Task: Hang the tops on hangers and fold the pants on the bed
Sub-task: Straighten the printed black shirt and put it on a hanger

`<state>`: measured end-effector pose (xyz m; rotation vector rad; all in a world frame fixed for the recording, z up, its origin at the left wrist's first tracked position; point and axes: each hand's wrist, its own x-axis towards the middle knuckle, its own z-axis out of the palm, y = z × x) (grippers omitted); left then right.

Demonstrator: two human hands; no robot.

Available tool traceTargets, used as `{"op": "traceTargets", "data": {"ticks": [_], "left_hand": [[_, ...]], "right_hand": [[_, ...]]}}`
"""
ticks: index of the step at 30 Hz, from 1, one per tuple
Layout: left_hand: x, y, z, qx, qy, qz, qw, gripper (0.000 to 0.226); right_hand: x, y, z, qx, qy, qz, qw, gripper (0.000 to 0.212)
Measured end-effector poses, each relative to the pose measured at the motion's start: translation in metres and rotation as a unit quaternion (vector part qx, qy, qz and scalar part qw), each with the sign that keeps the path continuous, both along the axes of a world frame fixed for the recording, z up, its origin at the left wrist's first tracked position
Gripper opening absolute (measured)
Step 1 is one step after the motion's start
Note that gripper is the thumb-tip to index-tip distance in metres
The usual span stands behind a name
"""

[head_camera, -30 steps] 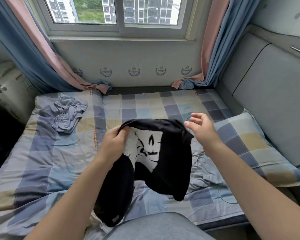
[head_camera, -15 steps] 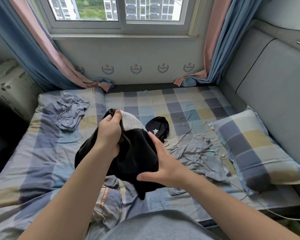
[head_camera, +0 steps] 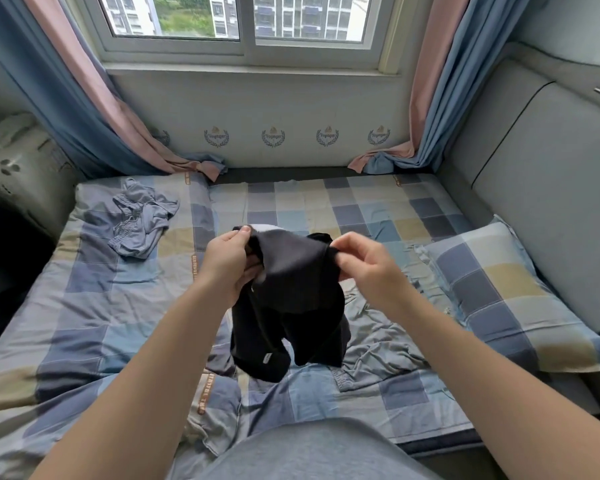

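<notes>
The right hand (head_camera: 364, 265), which half a second ago lies open and cupped under the bundle, now pinches the upper edge of the black knit garment (head_camera: 291, 299) between thumb and forefinger at about two o'clock of the cloth. The left hand (head_camera: 227, 261) keeps its grip at ten o'clock, thumb on top and fingers curled beneath, with a sliver of white showing just beside the thumb. With both hands grasping, the garment is no longer a wad. Its top edge is drawn out between them and the rest hangs down towards six o'clock, clear of the blue, grey and tan checked bed (head_camera: 84, 306).

I judge this to be the sorting-out step: finding the neckline or shoulders so the piece, seemingly a top, can go on a hanger. No hanger is in view, so one has to be fetched.

A crumpled grey-blue garment (head_camera: 141, 223) lies at ten o'clock from the hands. A flatter grey garment (head_camera: 378, 337) lies under and to the four o'clock side, near the checked pillow (head_camera: 506, 296). Both look untouched, so most of the task remains.
</notes>
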<state>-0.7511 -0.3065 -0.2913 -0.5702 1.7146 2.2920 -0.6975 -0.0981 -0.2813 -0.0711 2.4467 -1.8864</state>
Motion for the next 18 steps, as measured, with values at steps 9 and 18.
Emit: {"op": "traceTargets", "data": {"ticks": [9, 18], "left_hand": [[0.035, 0.009, -0.012, -0.182, 0.056, -0.174, 0.966, 0.028], [0.056, 0.035, -0.049, -0.325, -0.138, -0.354, 0.866, 0.091]], "right_hand": [[-0.018, 0.007, 0.011, -0.248, -0.091, -0.118, 0.957, 0.022], [-0.005, 0.008, 0.021, -0.344, -0.042, -0.100, 0.932, 0.021]]}}
